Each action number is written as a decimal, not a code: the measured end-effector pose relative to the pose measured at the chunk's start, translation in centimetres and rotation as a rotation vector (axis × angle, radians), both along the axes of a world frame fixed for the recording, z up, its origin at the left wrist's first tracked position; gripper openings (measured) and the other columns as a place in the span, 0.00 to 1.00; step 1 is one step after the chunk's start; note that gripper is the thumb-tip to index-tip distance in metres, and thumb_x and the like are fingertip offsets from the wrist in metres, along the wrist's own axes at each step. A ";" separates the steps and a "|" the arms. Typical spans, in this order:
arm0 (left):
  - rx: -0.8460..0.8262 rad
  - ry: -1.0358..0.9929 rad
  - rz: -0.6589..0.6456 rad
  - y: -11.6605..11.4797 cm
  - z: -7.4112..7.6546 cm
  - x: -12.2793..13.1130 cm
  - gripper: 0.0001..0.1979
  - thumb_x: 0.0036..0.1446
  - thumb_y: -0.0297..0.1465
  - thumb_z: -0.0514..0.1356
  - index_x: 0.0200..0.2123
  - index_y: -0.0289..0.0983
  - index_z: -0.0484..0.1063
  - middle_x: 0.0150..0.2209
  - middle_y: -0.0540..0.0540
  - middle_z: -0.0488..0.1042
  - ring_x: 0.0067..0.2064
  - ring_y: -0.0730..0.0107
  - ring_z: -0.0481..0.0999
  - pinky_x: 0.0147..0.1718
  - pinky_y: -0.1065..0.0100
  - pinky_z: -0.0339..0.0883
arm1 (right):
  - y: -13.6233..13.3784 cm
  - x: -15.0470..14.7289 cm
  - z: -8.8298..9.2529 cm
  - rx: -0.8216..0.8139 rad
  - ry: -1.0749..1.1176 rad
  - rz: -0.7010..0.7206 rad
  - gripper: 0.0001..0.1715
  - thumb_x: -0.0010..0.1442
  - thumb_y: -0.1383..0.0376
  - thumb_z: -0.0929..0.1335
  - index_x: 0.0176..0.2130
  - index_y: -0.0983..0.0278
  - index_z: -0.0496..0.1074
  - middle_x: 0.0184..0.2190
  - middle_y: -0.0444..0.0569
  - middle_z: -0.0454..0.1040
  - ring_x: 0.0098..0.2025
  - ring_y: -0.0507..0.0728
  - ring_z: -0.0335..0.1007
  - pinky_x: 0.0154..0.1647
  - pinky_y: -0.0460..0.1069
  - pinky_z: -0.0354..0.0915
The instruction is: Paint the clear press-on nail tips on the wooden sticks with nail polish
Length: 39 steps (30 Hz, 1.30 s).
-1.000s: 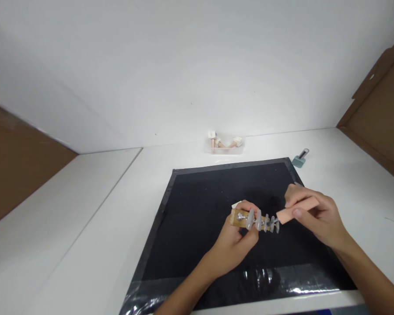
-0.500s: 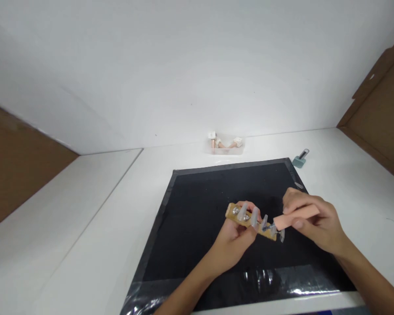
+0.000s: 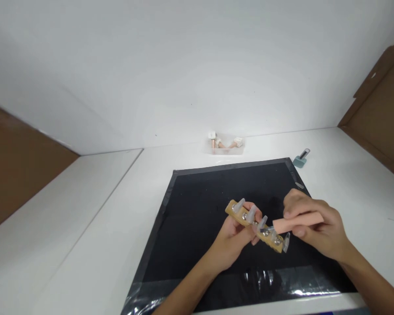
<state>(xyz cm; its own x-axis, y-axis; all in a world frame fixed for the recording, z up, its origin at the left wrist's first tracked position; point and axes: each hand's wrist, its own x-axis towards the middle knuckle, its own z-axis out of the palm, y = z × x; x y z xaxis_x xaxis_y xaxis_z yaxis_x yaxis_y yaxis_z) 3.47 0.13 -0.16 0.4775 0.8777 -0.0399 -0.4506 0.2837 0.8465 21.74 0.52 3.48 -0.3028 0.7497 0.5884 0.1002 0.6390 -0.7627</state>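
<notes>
While the left hand [image 3: 230, 245] pinches one yellowish strip [image 3: 239, 214] between thumb and fingers, the right hand [image 3: 315, 223] pinches one peach handle [image 3: 297, 222], its thin dark tip over the strip's middle, contact impossible to tell; on the strip, five translucent tips [image 3: 251, 214], the fourth from the left partly obscured by the handle; shiny round studs along it, their full number hidden; beneath, held clear of it, one black mat [image 3: 197, 197], hands and forearms blocking its centre and right; at its right edge, one loose translucent piece [image 3: 299, 185]; past the far right corner, one teal block [image 3: 300, 162] bearing one short cylinder; past the far edge, one clear tray [image 3: 228, 151] with peach pieces and three white ends; at the sides, two brown panels [image 3: 381, 96]
</notes>
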 end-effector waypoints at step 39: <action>-0.456 -0.071 -0.079 -0.4 0.7 0.3 0.19 0.37 0.31 0.71 0.33 0.35 0.68 0.23 0.55 0.67 0.19 0.85 0.59 0.18 0.76 0.50 | 0.1 0.5 0.6 0.122 -0.171 -0.091 0.10 0.55 0.75 0.66 0.32 0.60 0.69 0.22 0.44 0.70 0.25 0.53 0.62 0.25 0.50 0.62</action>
